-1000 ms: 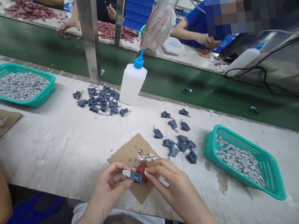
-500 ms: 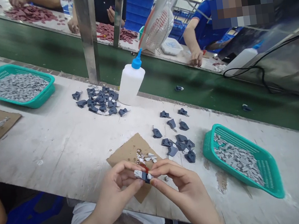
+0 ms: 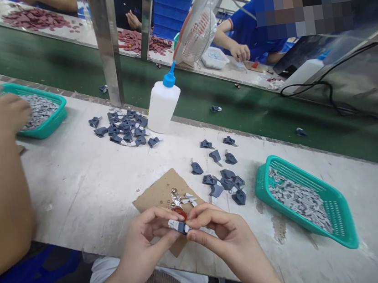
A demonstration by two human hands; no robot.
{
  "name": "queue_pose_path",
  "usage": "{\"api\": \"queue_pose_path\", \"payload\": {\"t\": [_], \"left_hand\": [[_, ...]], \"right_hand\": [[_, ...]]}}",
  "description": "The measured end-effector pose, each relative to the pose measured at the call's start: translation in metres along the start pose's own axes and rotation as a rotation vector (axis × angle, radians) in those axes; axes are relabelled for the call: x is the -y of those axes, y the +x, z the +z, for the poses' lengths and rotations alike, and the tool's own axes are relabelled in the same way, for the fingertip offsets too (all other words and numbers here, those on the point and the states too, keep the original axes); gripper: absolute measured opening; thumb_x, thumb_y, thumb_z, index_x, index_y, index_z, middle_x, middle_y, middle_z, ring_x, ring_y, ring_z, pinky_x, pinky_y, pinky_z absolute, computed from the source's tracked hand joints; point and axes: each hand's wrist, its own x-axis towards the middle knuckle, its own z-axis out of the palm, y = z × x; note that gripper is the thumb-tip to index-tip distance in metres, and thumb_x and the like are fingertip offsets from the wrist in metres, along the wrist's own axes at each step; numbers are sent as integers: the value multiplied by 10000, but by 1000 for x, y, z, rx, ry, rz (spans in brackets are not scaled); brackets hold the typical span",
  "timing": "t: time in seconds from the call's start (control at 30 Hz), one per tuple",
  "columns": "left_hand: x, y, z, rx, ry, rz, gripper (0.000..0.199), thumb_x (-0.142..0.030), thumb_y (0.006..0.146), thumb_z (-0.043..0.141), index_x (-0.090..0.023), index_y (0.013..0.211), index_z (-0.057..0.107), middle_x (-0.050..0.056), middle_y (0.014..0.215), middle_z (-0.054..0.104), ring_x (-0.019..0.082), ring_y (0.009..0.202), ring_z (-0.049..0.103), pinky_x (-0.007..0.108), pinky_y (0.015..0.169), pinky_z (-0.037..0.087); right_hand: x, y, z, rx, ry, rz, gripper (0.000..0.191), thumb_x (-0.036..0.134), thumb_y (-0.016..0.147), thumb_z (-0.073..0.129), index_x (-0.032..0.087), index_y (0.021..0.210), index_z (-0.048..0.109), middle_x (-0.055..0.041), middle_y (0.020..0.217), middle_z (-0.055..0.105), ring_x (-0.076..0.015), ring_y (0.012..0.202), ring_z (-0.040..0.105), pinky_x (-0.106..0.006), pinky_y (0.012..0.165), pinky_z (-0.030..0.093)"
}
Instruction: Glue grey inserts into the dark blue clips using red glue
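Observation:
Between my two hands is a small dark blue and light grey plastic part (image 3: pixel 181 227), held over the front edge of the table. My left hand (image 3: pixel 152 233) pinches its grey end between thumb and fingers. The fingertips of my right hand (image 3: pixel 213 225) are closed on the other end, where a small pale piece shows. Just behind lies a brown cardboard piece (image 3: pixel 157 191) with a wet, shiny clear puddle (image 3: pixel 175 197) and several small grey pieces (image 3: pixel 189 199) on it. A round red object (image 3: pixel 180 213) is partly hidden behind my fingers.
Several dark blue parts (image 3: pixel 228 180) lie beyond the cardboard, more (image 3: pixel 127 128) by a white bottle (image 3: pixel 164 105) with a blue nozzle. A green basket (image 3: pixel 263 183) of grey pieces stands right. A co-worker's hand (image 3: pixel 2 109) is over another green basket (image 3: pixel 58 114). A green belt (image 3: pixel 258 114) runs behind.
My hands stay close together on the part, which has turned slightly. At left, a co-worker's arm has come in over the basket. Parts on the green belt have shifted left.

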Motion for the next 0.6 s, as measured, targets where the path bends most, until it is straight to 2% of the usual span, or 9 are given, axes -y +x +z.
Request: {"api": "queue_pose_path", "payload": {"t": [0.13, 0.23, 0.37, 0.43, 0.6], "left_hand": [[-3, -1, 2, -25, 45, 39, 62, -172, 799, 728, -215, 835, 703, 34, 927, 737, 166, 920, 699, 207, 733, 571], [-4, -1, 2, -39, 89, 78, 65, -159, 797, 724, -215, 828, 713, 43, 914, 742, 179, 918, 701, 230, 748, 577], [-5, -1, 3, -36, 104, 120, 135, -105, 787, 718, -233, 829, 719, 24, 904, 746, 163, 910, 702, 224, 777, 570], [-7, -2, 6, -27, 88, 140, 180, -75, 779, 714, -247, 831, 719, 7, 891, 745, 150, 893, 704, 210, 772, 564], [-10, -1, 13, 18, 6, 140, 210, -61, 771, 722, -259, 838, 715, -9, 885, 741, 137, 871, 707, 212, 789, 556]], "right_hand": [[6, -4, 1, -27, -136, -97, 35, 233, 781, 741, 251, 751, 739, -25, 863, 726, -176, 870, 690, -273, 807, 572], [12, -8, 3, -65, -239, -193, 82, 183, 802, 711, 253, 772, 740, -19, 856, 738, -164, 830, 701, -236, 746, 587], [12, -13, 5, -98, -254, -266, 149, 143, 811, 697, 274, 843, 758, -13, 861, 745, -148, 854, 699, -211, 778, 584], [8, -14, 6, -100, -138, -222, 151, 179, 799, 723, 300, 878, 768, -18, 889, 734, -153, 869, 696, -224, 785, 591], [-4, -13, 9, -50, 326, -52, 146, 344, 735, 796, 333, 878, 766, -20, 936, 640, -164, 870, 666, -254, 704, 604]]}}
